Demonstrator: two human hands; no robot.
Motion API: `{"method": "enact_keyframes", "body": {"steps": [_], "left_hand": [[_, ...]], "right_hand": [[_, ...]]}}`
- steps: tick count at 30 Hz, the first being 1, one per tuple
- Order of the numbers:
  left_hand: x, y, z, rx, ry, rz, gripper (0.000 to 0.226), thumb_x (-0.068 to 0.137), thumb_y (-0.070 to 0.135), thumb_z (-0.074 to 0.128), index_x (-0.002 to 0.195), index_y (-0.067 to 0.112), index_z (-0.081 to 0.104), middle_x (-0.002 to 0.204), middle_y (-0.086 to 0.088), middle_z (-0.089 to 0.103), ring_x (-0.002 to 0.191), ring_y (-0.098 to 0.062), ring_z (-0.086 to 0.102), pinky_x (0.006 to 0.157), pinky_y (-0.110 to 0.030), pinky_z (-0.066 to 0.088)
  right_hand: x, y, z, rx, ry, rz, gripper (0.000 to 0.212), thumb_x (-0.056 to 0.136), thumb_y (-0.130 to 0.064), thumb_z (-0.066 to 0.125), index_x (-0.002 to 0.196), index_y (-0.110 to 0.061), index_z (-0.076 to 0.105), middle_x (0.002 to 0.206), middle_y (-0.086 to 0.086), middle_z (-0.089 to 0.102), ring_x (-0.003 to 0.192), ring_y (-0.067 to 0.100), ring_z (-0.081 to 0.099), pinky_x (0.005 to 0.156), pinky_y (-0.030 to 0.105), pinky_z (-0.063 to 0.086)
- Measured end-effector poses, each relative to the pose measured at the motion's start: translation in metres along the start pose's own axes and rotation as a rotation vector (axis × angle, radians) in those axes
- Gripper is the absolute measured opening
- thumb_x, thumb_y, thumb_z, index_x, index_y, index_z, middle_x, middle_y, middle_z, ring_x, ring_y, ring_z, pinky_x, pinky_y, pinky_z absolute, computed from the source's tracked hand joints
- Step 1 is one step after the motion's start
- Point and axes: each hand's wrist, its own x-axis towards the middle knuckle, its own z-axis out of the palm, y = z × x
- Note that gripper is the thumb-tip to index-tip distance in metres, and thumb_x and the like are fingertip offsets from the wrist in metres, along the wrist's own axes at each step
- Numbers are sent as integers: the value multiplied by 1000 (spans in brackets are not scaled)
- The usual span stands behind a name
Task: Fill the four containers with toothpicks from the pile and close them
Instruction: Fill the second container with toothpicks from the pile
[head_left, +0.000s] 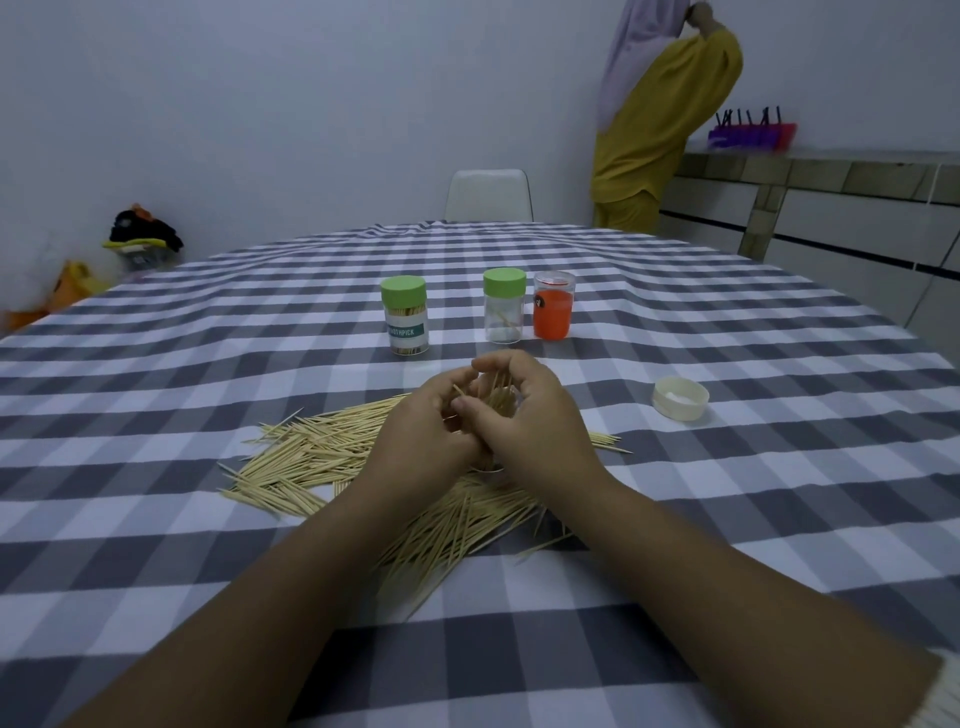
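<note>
A pile of toothpicks (311, 457) is spread on the checked tablecloth in front of me. My left hand (421, 431) and my right hand (530, 415) are cupped together over the pile, holding a bundle of toothpicks (496, 397) that stands up between the fingers. A clear container is mostly hidden in my hands; only its base (491, 467) shows. Farther back stand a green-lidded labelled container (406, 317) full of toothpicks, a green-lidded clear container (503, 306) with a few toothpicks inside, and an orange container (553, 306). A white lid (680, 397) lies to the right.
The round table (727, 291) has a grey and white checked cloth. A white chair (488, 195) stands at the far side. A person in yellow (660, 119) stands by a counter (831, 171) at the back right. Bags (140, 239) lie at the left wall.
</note>
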Motion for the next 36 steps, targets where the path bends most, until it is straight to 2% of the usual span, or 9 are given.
{"method": "enact_keyframes", "body": {"steps": [4, 10, 16, 19, 21, 23, 29, 33, 36], "left_hand": [[1, -3, 1, -44, 4, -11, 61, 78, 9, 73, 134, 21, 52, 109, 11, 66, 94, 4, 63, 72, -10, 52], [2, -5, 0, -15, -3, -11, 74, 75, 21, 79, 140, 21, 44, 133, 5, 55, 117, -5, 54, 98, -27, 49], [3, -5, -3, -9, 24, -9, 66, 77, 22, 77, 136, 25, 48, 117, 12, 60, 96, 8, 57, 75, -5, 48], [3, -6, -4, -43, 4, -40, 73, 74, 25, 80, 138, 25, 46, 119, 10, 61, 99, 3, 60, 80, -14, 51], [3, -5, -5, -98, -8, -74, 77, 70, 23, 83, 138, 23, 46, 114, 12, 62, 95, 5, 61, 74, -10, 51], [3, -4, -6, -113, -18, -83, 78, 69, 23, 83, 138, 23, 47, 107, 17, 60, 89, 11, 59, 66, -5, 48], [5, -4, -9, -127, -39, -96, 77, 69, 21, 82, 138, 23, 47, 113, 11, 61, 86, 12, 58, 63, -3, 47], [6, -6, -12, -102, -31, -95, 76, 70, 21, 82, 138, 23, 47, 120, 5, 62, 85, 13, 56, 61, -2, 45], [8, -8, -14, -109, -26, -105, 77, 71, 20, 81, 139, 22, 46, 119, 0, 64, 86, 10, 58, 60, -1, 45]], "right_hand": [[2, 3, 1, 27, 118, -18, 11, 90, -24, 58, 96, -33, 58, 101, -4, 60, 100, 14, 55, 86, 43, 50], [6, 8, -4, 44, 90, 28, 33, 97, -20, 48, 128, -28, 56, 117, -2, 61, 107, 11, 56, 93, 34, 49], [2, 3, -8, -52, -124, -23, 33, 100, -28, 42, 126, -20, 60, 137, -3, 52, 130, 9, 39, 110, 30, 30], [5, -3, -20, 103, -191, 51, 36, 101, -30, 40, 131, -21, 55, 137, -4, 53, 124, 5, 44, 98, 18, 37], [11, -4, -36, 108, -184, 106, 35, 100, -27, 41, 133, -23, 53, 134, -4, 55, 122, 6, 48, 86, 11, 36], [19, -3, -57, -36, -218, 169, 35, 98, -21, 45, 133, -21, 52, 134, -2, 55, 121, 11, 49, 85, 16, 36], [21, 6, -91, -825, -636, 368, 45, 92, -18, 57, 136, -17, 49, 133, 5, 54, 116, 20, 51, 93, 28, 41], [23, 15, -84, -908, -639, 334, 29, 92, -10, 54, 119, -11, 64, 117, 11, 63, 105, 25, 58, 90, 33, 49], [26, 19, -76, -885, -563, 295, 30, 91, -2, 50, 111, -13, 70, 110, 11, 67, 99, 25, 63, 87, 32, 53]]}}
